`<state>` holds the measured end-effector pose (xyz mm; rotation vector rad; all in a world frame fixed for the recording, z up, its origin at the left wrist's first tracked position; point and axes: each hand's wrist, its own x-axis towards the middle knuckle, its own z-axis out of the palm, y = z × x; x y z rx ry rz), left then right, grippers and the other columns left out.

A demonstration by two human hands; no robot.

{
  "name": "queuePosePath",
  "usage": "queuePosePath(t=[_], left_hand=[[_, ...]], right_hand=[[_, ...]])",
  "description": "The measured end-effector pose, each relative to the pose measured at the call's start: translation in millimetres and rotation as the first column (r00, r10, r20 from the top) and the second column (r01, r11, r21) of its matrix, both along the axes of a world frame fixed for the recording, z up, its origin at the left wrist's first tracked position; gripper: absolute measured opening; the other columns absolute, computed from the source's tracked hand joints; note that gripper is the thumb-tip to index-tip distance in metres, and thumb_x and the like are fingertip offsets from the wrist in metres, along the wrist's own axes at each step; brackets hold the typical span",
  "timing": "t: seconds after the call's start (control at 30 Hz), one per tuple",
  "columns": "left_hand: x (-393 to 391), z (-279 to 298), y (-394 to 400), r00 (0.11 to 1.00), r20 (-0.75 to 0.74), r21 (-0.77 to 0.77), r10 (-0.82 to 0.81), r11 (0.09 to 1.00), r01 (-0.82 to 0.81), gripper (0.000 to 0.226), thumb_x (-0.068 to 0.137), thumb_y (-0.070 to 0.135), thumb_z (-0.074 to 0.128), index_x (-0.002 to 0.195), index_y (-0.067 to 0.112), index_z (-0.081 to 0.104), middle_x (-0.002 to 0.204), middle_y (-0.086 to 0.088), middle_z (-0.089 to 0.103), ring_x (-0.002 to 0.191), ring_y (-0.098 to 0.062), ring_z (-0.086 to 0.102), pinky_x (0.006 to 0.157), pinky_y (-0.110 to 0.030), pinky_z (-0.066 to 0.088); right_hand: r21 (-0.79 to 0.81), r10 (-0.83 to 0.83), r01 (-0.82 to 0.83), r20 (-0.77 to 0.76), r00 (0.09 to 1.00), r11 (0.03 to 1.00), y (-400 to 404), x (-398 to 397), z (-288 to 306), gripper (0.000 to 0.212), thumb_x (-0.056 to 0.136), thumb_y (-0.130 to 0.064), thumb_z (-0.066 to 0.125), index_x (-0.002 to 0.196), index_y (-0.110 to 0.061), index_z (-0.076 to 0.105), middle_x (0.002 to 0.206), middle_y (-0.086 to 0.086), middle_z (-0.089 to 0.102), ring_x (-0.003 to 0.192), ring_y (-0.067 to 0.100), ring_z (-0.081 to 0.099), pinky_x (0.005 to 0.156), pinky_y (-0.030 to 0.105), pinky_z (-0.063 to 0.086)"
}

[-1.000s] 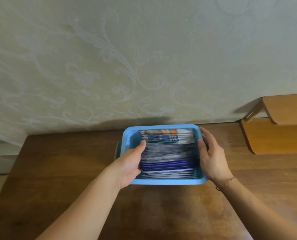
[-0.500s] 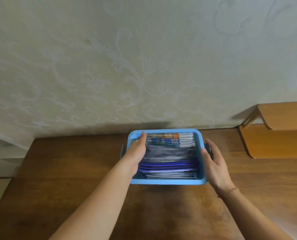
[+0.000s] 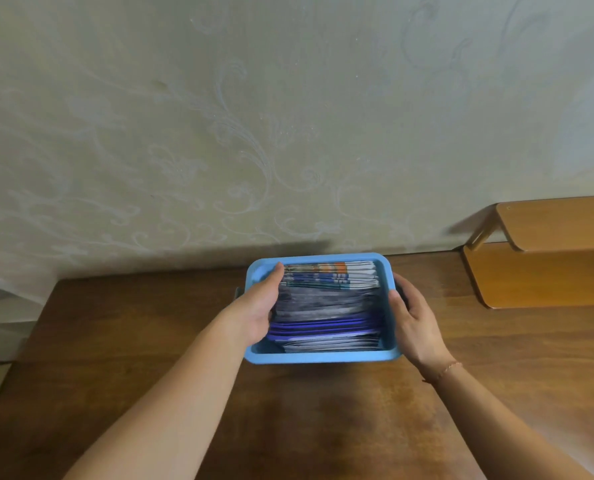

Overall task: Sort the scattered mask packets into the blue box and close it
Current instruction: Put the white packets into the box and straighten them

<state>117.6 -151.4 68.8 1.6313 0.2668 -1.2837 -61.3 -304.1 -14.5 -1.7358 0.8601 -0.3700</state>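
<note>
A blue box [image 3: 323, 357] stands open on the wooden table near the wall. Inside it, several mask packets [image 3: 326, 306] stand on edge in a row: white and orange ones at the back, grey ones in the middle, purple ones toward the front. My left hand [image 3: 258, 306] reaches into the box on its left side, fingers flat against the ends of the packets, thumb up along the stack. My right hand [image 3: 413, 318] is wrapped around the outside of the box's right wall, thumb on the rim. No lid is in view.
The brown wooden table [image 3: 323, 420] runs to a patterned wall [image 3: 254, 133] right behind the box. A light wooden shelf unit [image 3: 544, 271] sits on the table at the far right. The table's left edge [image 3: 29, 341] drops off beside a white surface.
My left hand slid from the box's left rim farther back along the packet ends. My right hand shifted from the rim to gripping the outer right wall. The box stayed near the wall.
</note>
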Motion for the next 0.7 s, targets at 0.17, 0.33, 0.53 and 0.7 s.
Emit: queuePosePath(t=[0.17, 0.33, 0.53, 0.7], left_hand=[[-21, 36, 29, 0.998, 0.004, -0.075, -0.063, 0.995, 0.063, 0.056, 0.098, 0.048, 0.049, 0.146, 0.022, 0.037, 0.150, -0.003, 0.041, 0.130, -0.025, 0.048, 0.114, -0.041, 0.030], [-30, 39, 51, 0.779, 0.348, 0.233, -0.521, 0.853, 0.466, 0.059, 0.095, 0.061, 0.043, 0.149, 0.039, 0.030, 0.155, 0.012, 0.036, 0.140, -0.013, 0.037, 0.115, -0.035, 0.030], [-43, 16, 48, 0.166, 0.514, 0.737, -0.842, 0.532, 0.416, 0.060, 0.097, 0.047, 0.054, 0.148, 0.021, 0.036, 0.134, 0.003, 0.059, 0.110, -0.012, 0.062, 0.092, -0.026, 0.052], [-37, 2, 42, 0.075, 0.461, 0.821, -0.884, 0.457, 0.342, 0.052, 0.096, 0.038, 0.060, 0.142, 0.021, 0.042, 0.127, 0.000, 0.062, 0.106, -0.016, 0.065, 0.087, -0.031, 0.055]], right_hand=[[0.007, -0.012, 0.012, 0.013, 1.000, 1.000, 1, 1, -3, 0.051, 0.093, -0.054, 0.036, 0.138, -0.033, 0.046, 0.130, -0.010, 0.057, 0.118, 0.008, 0.054, 0.100, 0.046, 0.048], [0.001, 0.002, -0.002, 0.020, 1.000, 1.000, -1, 0, -5, 0.051, 0.094, -0.054, 0.036, 0.139, -0.033, 0.045, 0.130, -0.010, 0.056, 0.118, 0.008, 0.054, 0.100, 0.045, 0.048], [-0.007, 0.020, -0.020, 0.027, 0.999, 1.000, -1, 1, -6, 0.039, 0.101, -0.042, 0.038, 0.139, -0.032, 0.046, 0.129, -0.014, 0.057, 0.118, 0.004, 0.053, 0.100, 0.041, 0.048], [-0.020, 0.026, -0.026, 0.023, 0.999, 0.999, -2, 0, -8, 0.043, 0.101, -0.045, 0.037, 0.140, -0.031, 0.044, 0.131, -0.013, 0.056, 0.120, 0.005, 0.052, 0.101, 0.041, 0.047]])
